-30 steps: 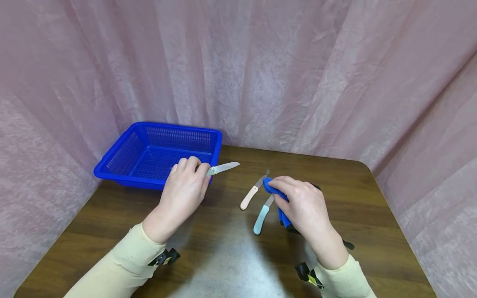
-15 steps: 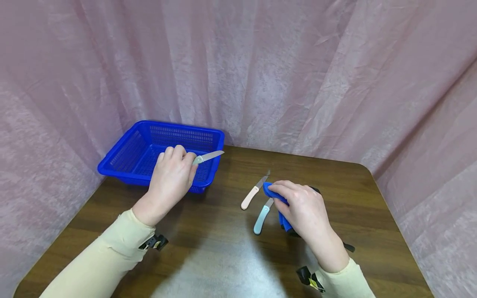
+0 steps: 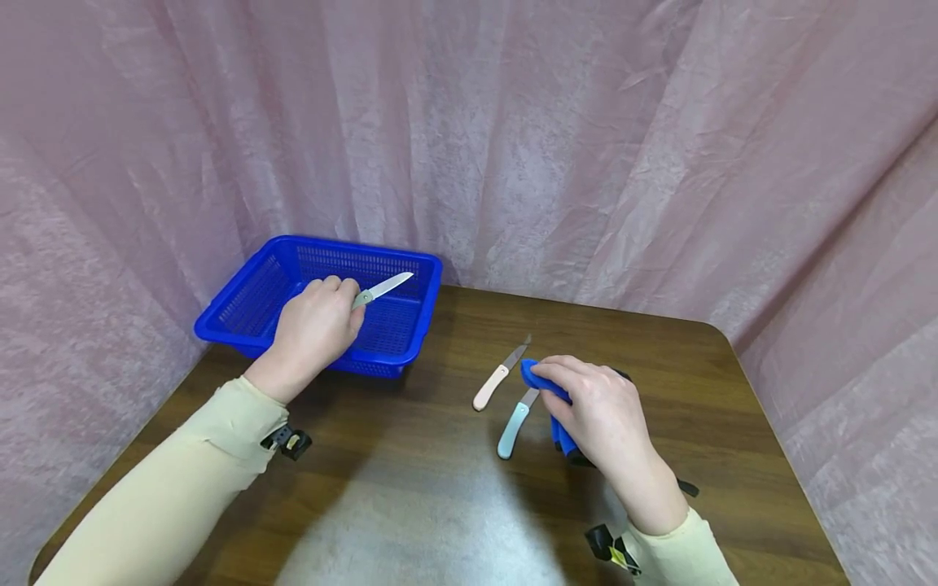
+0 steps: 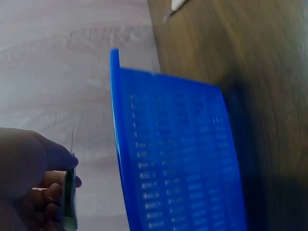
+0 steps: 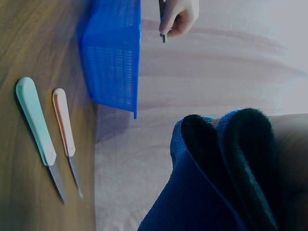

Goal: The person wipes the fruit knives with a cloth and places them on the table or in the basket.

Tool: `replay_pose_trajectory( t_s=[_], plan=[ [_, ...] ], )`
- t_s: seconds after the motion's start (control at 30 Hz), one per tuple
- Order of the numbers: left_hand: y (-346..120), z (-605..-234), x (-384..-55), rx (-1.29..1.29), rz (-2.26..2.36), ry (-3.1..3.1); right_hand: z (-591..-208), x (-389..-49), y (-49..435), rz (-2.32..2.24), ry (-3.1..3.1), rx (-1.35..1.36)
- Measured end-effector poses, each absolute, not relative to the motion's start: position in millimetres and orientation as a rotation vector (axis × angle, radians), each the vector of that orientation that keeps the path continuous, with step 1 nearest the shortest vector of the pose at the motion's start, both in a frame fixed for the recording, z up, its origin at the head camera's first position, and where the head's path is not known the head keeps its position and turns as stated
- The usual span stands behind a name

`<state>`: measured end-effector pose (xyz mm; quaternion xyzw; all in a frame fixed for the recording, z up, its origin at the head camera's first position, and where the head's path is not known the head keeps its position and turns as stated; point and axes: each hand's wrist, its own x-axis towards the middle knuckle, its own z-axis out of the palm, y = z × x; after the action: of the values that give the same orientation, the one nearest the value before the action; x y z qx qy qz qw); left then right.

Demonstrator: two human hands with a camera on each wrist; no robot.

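My left hand (image 3: 315, 325) grips the pale green handle of a small knife (image 3: 388, 285) above the blue plastic basket (image 3: 381, 358). The blade points right and away. In the left wrist view that knife (image 4: 69, 199) shows edge-on, outside the basket's wall. Over the right part of the table, my right hand (image 3: 597, 403) holds a folded cloth (image 3: 563, 431), blue with a dark side, between thumb and fingers. Left of it lie a pink-handled knife (image 3: 493, 386) and a light blue-handled knife (image 3: 515, 427), the latter's blade tip hidden by the cloth in the head view.
The wooden table (image 3: 432, 488) carries everything. Pink curtains (image 3: 469, 146) hang behind and at both sides. A small dark strap end (image 3: 687, 487) shows beyond my right wrist. Slotted walls with a raised rim surround the basket.
My left hand has moved left and away with the green knife, from the basket's front right corner to above its inside. My right hand keeps the cloth in nearly the same place.
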<state>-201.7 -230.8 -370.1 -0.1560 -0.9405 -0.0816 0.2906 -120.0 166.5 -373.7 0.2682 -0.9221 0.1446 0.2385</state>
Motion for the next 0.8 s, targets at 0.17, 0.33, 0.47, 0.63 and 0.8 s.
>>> replay_pose_trajectory(
  t_s=[0.17, 0.33, 0.47, 0.63, 0.8],
  plan=[
    [-246, -367, -212, -0.353, -0.211, -2.608, -374, -121, 166, 0.404, -2.524, 0.739],
    [-259, -367, -225, -0.302, -0.211, -2.687, -374, -121, 166, 0.411, -2.526, 0.753],
    [-268, -366, -235, -0.258, -0.23, -2.774, -375, -121, 167, 0.418, -2.53, 0.759],
    [-278, -367, -246, -0.209, -0.248, -2.922, -377, -119, 168, 0.423, -2.54, 0.755],
    [-285, -371, -250, -0.184, -0.272, -3.036, -377, -118, 169, 0.419, -2.546, 0.756]
  ],
)
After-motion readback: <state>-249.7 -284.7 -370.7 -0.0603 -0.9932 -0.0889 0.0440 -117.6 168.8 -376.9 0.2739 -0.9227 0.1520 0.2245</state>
